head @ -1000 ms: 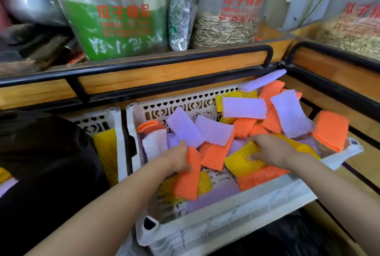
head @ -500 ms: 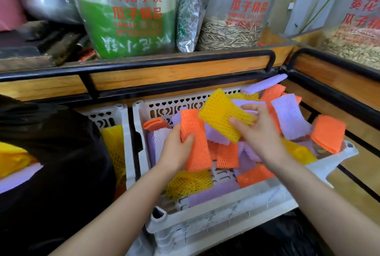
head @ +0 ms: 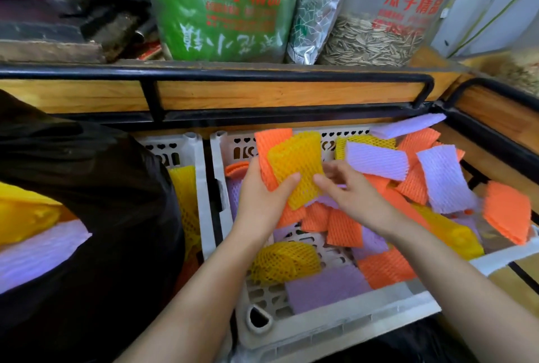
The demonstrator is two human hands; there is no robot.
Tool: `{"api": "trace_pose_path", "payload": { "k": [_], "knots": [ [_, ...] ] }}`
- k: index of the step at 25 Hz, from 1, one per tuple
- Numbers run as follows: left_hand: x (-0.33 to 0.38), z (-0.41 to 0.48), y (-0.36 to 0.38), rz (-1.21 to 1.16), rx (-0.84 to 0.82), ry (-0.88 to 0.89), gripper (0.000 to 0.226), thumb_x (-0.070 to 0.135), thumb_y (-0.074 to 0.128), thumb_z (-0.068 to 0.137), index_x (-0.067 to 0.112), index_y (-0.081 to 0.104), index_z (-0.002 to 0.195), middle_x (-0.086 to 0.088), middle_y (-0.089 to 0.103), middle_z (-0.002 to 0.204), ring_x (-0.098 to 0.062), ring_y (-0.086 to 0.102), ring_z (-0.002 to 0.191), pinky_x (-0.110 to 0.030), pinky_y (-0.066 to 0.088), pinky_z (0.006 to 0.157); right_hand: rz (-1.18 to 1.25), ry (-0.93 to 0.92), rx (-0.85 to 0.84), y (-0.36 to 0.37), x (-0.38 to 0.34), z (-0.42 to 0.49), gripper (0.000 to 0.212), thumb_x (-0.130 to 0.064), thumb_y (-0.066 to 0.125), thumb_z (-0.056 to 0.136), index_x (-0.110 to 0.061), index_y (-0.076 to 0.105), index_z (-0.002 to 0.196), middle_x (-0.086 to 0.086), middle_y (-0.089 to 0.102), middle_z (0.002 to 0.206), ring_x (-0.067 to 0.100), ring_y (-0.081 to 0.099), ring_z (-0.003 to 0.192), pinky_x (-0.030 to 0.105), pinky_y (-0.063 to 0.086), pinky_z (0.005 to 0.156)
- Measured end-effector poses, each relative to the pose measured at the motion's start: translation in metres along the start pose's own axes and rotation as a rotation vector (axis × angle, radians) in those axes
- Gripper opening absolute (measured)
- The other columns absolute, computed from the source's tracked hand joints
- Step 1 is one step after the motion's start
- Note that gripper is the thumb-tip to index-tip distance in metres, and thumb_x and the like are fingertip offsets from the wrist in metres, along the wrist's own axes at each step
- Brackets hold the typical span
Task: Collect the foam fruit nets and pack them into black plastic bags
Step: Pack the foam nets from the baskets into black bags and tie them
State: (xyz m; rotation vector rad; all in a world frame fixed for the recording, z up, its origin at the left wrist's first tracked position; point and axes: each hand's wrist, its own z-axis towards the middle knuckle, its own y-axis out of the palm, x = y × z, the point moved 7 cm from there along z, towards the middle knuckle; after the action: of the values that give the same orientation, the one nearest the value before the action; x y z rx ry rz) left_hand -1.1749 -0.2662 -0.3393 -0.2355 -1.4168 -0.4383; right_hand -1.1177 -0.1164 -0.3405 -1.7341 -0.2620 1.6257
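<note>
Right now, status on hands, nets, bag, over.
Left hand grips stacked orange and yellow foam nets; right hand open beside them. Black plastic bag open at left, nets inside. Only white crate walls between.

Open from above over the white crate [head: 335, 330], with a bare patch of floor showing front-left between the loose foam nets [head: 443, 179], heaped highest on the right and hanging over that rim. Blocked at the back by the black rail [head: 233, 78] and wooden ledge [head: 262, 94] topped with seed bags [head: 221, 6]; closed on the left by a second crate [head: 201, 187] just beside the first, then by the black bag [head: 87, 187] bulging over that crate's left part. Crowded mid-crate by the left hand [head: 262, 196] gripping two of the nets and the right hand [head: 355, 196] just beside it.
</note>
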Motion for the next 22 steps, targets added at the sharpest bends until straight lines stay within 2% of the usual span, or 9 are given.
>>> {"api": "trace_pose_path", "payload": {
  "k": [5,8,12,14,15,16,18,20,22],
  "knots": [
    [0.006,0.004,-0.009,-0.023,0.049,0.016,0.030,0.014,0.064,0.088,0.035,0.048,0.101,0.019,0.060,0.097,0.010,0.059,0.084,-0.013,0.052,0.074,-0.600,0.157,-0.088,-0.015,0.077,0.026,0.094,-0.042,0.068,0.082,-0.004,0.014,0.148,0.014,0.019,0.155,0.028,0.018,0.142,0.037,0.018,0.116],
    [0.004,0.007,-0.012,-0.018,0.077,0.006,0.028,0.014,0.066,0.086,0.034,0.048,0.095,0.017,0.059,0.094,0.002,0.060,0.087,-0.016,0.052,0.076,-0.668,0.191,-0.067,-0.011,0.088,0.039,0.083,-0.046,0.056,0.089,-0.003,0.015,0.148,0.016,0.022,0.153,0.030,0.024,0.140,0.040,0.023,0.113],
    [-0.001,0.008,-0.012,0.011,0.066,-0.027,0.031,0.014,0.067,0.085,0.028,0.049,0.106,0.013,0.061,0.099,-0.010,0.061,0.098,-0.029,0.052,0.085,-0.686,0.293,-0.101,-0.007,0.102,0.046,0.051,-0.031,0.062,0.089,-0.004,0.044,0.129,0.018,0.057,0.125,0.032,0.053,0.116,0.035,0.043,0.089],
    [-0.002,0.007,-0.010,0.018,0.037,-0.050,0.031,0.016,0.067,0.086,0.028,0.049,0.108,0.013,0.061,0.101,-0.010,0.062,0.099,-0.032,0.052,0.086,-0.745,0.309,-0.199,-0.007,0.103,0.039,0.028,-0.033,0.066,0.086,-0.008,0.057,0.097,0.010,0.062,0.095,0.030,0.057,0.097,0.027,0.040,0.067],
    [-0.002,0.006,-0.009,0.022,0.026,-0.055,0.030,0.017,0.066,0.086,0.028,0.049,0.109,0.013,0.061,0.100,-0.009,0.062,0.098,-0.031,0.053,0.086,-0.740,0.313,-0.194,-0.012,0.098,0.035,0.027,-0.034,0.066,0.086,-0.012,0.052,0.077,0.004,0.056,0.076,0.027,0.053,0.085,0.023,0.032,0.055],
    [-0.003,0.006,-0.009,0.027,0.020,-0.057,0.030,0.018,0.066,0.087,0.029,0.048,0.108,0.016,0.060,0.098,-0.007,0.061,0.096,-0.029,0.052,0.084,-0.704,0.317,-0.136,-0.020,0.093,0.032,0.035,-0.033,0.066,0.086,-0.015,0.044,0.066,0.000,0.046,0.066,0.025,0.049,0.078,0.025,0.023,0.049],
    [-0.004,0.006,-0.009,0.048,0.011,-0.066,0.030,0.018,0.065,0.088,0.032,0.046,0.105,0.021,0.056,0.093,0.001,0.057,0.089,-0.020,0.050,0.078,-0.533,0.250,0.127,-0.046,0.069,0.024,0.035,-0.029,0.064,0.088,-0.012,0.041,0.067,0.001,0.044,0.064,0.025,0.046,0.072,0.034,0.017,0.053],
    [-0.006,0.006,-0.010,0.099,0.021,-0.074,0.030,0.019,0.065,0.088,0.031,0.045,0.107,0.022,0.052,0.091,-0.001,0.055,0.088,-0.019,0.048,0.076,-0.325,0.136,0.387,-0.071,0.040,0.011,0.023,-0.026,0.061,0.090,-0.006,0.052,0.085,0.006,0.053,0.077,0.026,0.049,0.076,0.031,0.023,0.059],
    [-0.007,0.005,-0.013,0.153,0.061,-0.075,0.032,0.018,0.065,0.088,0.025,0.045,0.113,0.019,0.052,0.092,-0.007,0.054,0.093,-0.025,0.046,0.081,-0.178,0.042,0.494,-0.086,0.014,-0.002,0.022,-0.024,0.059,0.091,-0.006,0.056,0.102,0.003,0.057,0.091,0.021,0.052,0.083,0.028,0.032,0.067]
  ]
}}
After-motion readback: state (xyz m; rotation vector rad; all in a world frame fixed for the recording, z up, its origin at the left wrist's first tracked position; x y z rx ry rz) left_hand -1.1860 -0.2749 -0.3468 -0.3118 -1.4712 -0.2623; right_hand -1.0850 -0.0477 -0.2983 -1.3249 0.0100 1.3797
